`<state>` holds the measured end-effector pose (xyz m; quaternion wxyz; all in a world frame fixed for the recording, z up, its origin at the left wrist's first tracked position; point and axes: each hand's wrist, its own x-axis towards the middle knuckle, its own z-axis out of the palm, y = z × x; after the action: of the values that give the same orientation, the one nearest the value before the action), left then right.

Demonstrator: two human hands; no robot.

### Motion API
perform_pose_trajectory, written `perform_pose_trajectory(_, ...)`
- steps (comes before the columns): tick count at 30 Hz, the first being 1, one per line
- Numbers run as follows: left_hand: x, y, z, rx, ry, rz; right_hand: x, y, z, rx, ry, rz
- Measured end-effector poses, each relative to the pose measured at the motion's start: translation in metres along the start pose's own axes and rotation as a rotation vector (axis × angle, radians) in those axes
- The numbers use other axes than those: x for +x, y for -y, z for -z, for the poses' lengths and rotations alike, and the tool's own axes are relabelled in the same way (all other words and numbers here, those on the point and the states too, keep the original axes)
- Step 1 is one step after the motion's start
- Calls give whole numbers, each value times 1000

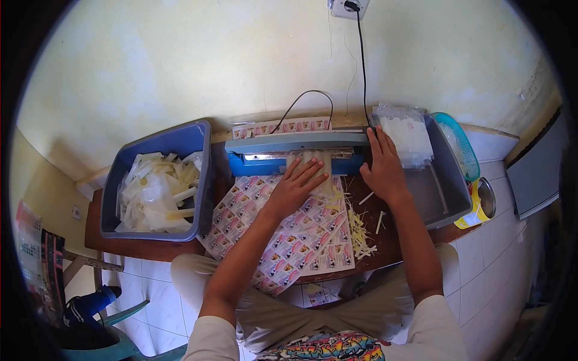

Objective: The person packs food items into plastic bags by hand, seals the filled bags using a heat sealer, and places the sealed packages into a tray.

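A blue impulse heat sealer stands at the middle of the low table, by the wall. My left hand lies flat, fingers spread, over a clear plastic packet whose far end reaches the sealer's jaw. What is inside the packet is mostly hidden under the hand. At the right end of the sealer's pale-blue lever arm rests my right hand, fingers stretched out and thumb apart. Printed label sheets are spread beneath my left forearm.
On the left, a grey-blue tub holds a pile of filled plastic packets. Flat clear bags lie across another tub on the right. Thin pale scraps litter the table. A power cord runs up to the socket.
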<state>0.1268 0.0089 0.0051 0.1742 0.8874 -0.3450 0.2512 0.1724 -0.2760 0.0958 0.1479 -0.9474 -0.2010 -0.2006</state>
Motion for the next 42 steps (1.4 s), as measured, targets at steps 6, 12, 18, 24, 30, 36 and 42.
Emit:
perform_pose_trajectory(6, -2, 1, 0, 2, 13, 7, 7, 8, 19, 54, -68, 36)
perform_pose_trajectory(12, -2, 0, 2, -11, 13, 9, 7, 26, 29, 126, -143, 61)
perform_pose_trajectory(18, -4, 0, 0, -12, 8, 13, 7, 20, 22, 104, -176, 80)
perform_pose_trajectory(24, -5, 0, -1, -33, 14, 18, 2, 10, 8, 52, -142, 54)
perform_pose_trajectory(30, -6, 0, -3, -37, 1, 11, -2, 6, 1, 53, -97, 29)
perform_pose_trajectory(36, -7, 0, -3, -34, 11, 17, -6, 9, -5, 12, -65, 24)
perform_pose_trajectory(42, -7, 0, -4, -23, 9, 13, -7, 9, -1, 16, -43, 31)
